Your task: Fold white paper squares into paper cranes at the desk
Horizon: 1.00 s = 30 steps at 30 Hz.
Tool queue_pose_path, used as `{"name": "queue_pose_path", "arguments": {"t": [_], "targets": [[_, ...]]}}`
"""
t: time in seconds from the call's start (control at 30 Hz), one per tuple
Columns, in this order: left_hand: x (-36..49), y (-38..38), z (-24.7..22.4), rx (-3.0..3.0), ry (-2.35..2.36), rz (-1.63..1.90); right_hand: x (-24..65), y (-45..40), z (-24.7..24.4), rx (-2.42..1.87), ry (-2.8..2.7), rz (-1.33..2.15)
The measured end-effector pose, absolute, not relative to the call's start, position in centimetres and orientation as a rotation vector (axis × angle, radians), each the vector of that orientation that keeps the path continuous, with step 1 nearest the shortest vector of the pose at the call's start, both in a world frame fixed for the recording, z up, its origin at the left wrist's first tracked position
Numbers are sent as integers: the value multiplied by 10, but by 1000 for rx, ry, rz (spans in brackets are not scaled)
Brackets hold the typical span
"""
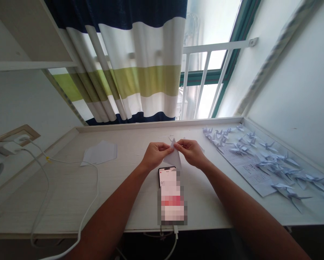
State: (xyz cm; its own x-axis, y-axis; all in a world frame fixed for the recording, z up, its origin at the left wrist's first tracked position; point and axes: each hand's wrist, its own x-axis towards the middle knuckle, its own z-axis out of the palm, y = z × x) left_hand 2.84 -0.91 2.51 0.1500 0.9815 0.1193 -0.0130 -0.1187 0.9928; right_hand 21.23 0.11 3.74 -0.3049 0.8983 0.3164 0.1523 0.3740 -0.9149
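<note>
A small folded piece of white paper (173, 157) stands with its pointed tip up between my hands, above the middle of the white desk. My left hand (157, 155) pinches its left edge near the tip. From the other side my right hand (189, 151) grips the same paper near the top, thumb and fingers pressed together. The paper's lower part widens downward and shows below my fingers. Just under it lies a phone (167, 180) with a lit, partly blurred screen. Many folded paper cranes (240, 148) sit at the right of the desk.
White paper sheets (101, 152) lie at the left. A printed sheet (245, 171) is under some cranes. White cables (97, 180) loop over the left side from a wall socket (29, 133). A raised rim (162, 124) runs along the back, below a striped curtain (145, 79).
</note>
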Motion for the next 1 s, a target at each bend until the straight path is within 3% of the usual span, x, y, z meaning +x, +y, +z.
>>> {"name": "queue_pose_path", "arguments": {"t": [1.0], "targets": [[28,-4,18,1394,1122,1301,213,6,33,-1008,-1860,1015]]}}
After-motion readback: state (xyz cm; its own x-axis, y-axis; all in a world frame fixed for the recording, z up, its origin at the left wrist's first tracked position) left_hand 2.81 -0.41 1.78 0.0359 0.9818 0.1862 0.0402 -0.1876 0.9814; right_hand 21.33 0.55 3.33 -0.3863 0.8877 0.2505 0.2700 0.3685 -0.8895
